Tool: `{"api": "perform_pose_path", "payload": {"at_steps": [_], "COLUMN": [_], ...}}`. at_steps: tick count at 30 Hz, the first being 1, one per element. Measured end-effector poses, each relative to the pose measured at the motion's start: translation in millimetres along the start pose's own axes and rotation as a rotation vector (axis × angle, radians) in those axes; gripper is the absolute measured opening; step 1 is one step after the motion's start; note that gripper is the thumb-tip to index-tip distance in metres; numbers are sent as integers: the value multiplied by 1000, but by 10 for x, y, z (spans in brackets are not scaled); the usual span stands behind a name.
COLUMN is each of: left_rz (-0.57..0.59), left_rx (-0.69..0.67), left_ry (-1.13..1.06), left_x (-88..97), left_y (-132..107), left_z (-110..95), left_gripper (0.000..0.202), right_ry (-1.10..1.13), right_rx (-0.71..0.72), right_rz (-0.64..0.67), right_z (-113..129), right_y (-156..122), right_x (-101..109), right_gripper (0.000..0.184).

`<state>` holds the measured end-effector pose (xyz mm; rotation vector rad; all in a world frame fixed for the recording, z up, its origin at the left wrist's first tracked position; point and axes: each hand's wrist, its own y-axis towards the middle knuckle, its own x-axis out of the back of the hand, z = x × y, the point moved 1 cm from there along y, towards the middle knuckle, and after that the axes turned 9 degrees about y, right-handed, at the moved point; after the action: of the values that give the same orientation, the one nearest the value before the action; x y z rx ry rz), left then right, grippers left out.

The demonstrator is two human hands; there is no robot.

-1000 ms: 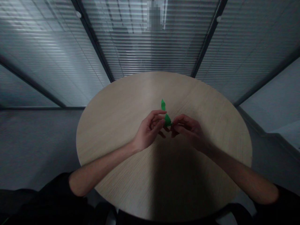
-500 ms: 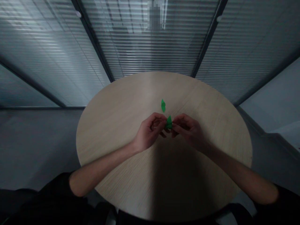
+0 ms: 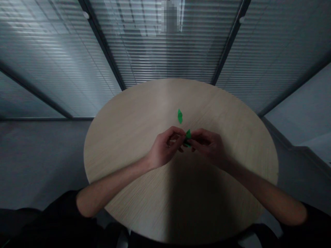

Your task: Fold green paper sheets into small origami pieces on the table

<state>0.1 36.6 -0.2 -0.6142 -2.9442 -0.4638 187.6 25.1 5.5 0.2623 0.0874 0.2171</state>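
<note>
My left hand (image 3: 165,148) and my right hand (image 3: 208,146) meet over the middle of a round wooden table (image 3: 129,137). Both pinch a small folded green paper piece (image 3: 188,135) between their fingertips; most of it is hidden by the fingers. A second small green paper piece (image 3: 180,116) lies on the table just beyond my hands, touched by neither.
Glass walls with horizontal blinds (image 3: 155,44) and dark frames stand behind the table. Grey floor (image 3: 38,158) lies to the left and right. My dark sleeves show at the bottom corners.
My hands have drawn closer together around the green piece, which now shows less. It has come away from the second piece, which stays in place on the table.
</note>
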Motion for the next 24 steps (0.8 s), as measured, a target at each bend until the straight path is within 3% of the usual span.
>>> {"api": "perform_pose_path", "payload": {"at_steps": [4,8,13,24], "left_rz": [34,-24,-22,123], "left_rx": [8,-61,-115,60], "left_ry": [53,156,234,53], "left_x": [38,120,173,150], "left_y": [9,51,83,77], "left_z": [-22,-104,-230,-231], "left_gripper": [23,25,16,17], "right_ry": [-12,32,55,89], "right_rx": [-31,-79,-123,-178], "right_rz": [7,56,112,137], "right_z": [-5,3,-15,-17], "right_y": [-1,-12,-22,-26], "right_x": [19,26,8,13], "right_gripper": [23,23,26,30]}}
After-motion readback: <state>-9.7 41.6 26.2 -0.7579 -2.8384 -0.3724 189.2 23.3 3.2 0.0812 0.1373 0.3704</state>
